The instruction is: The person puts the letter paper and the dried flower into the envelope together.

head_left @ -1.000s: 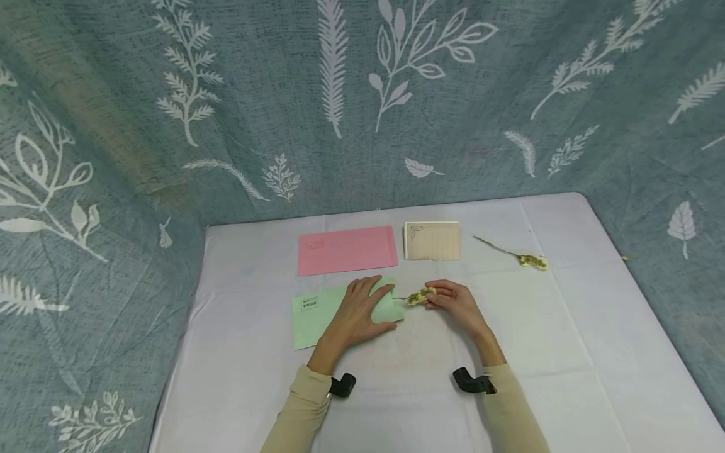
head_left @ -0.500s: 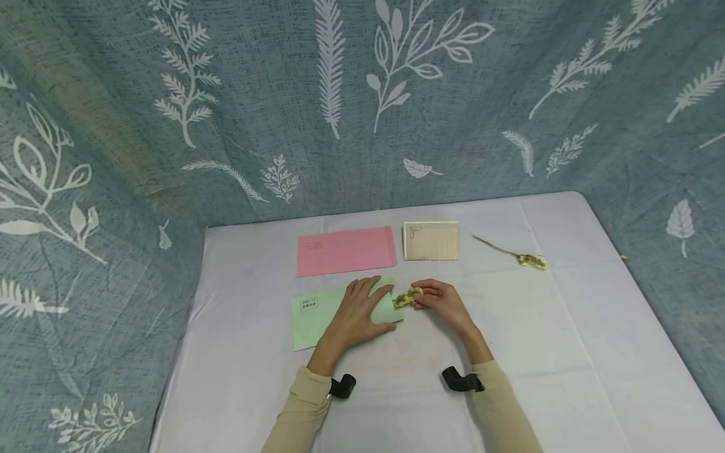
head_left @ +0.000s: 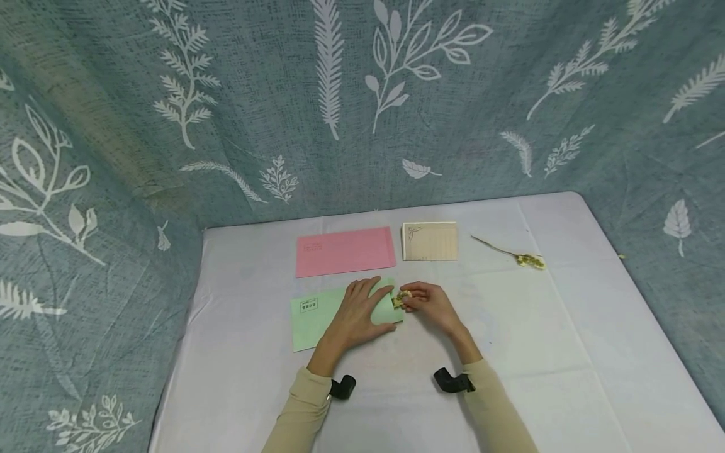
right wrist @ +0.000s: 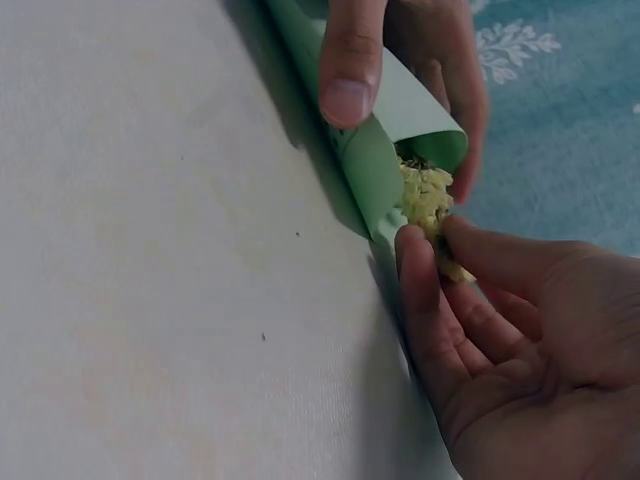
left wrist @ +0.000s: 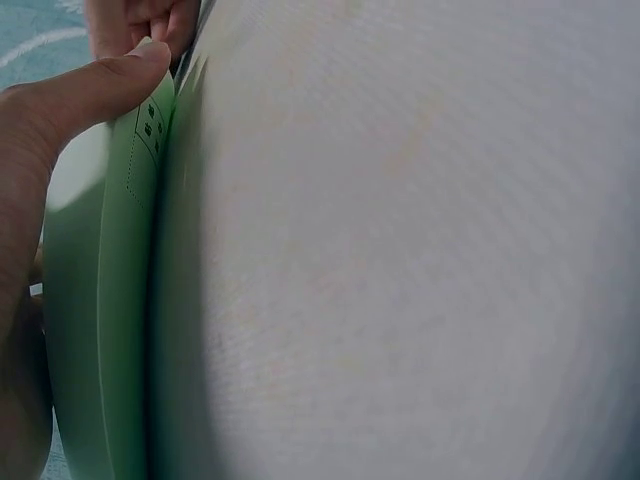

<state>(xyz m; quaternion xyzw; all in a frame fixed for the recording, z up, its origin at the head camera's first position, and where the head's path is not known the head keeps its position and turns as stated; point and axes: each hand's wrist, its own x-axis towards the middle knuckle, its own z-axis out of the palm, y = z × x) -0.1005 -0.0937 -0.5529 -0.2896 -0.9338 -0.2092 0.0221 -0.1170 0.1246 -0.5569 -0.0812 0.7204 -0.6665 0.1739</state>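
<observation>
My left hand point(head_left: 354, 318) lies across a green envelope point(head_left: 310, 324), gripping it near its right end. In the right wrist view, thumb and fingers squeeze opposite edges, so the mouth of the envelope bulges into a rounded opening. A dried yellow flower point(right wrist: 426, 198) sits with its head partly at that mouth; its stem is hidden inside the paper. My right hand point(head_left: 433, 306) pinches the outer end of the flower head between thumb and fingers, close to the envelope's lip. The left wrist view shows the thumb point(left wrist: 135, 78) on the printed green edge.
A pink envelope point(head_left: 345, 253) lies behind the green one. Beside it is a cream lined card point(head_left: 432, 242), and farther right a second dried flower point(head_left: 528, 260) with a long stem. All rest on a white-covered table point(head_left: 566, 352), with a patterned teal curtain point(head_left: 351, 170) behind.
My right hand has moved left, sliding the flower stem-first into the green envelope until only part of its head shows. The left hand has stayed in place on the envelope.
</observation>
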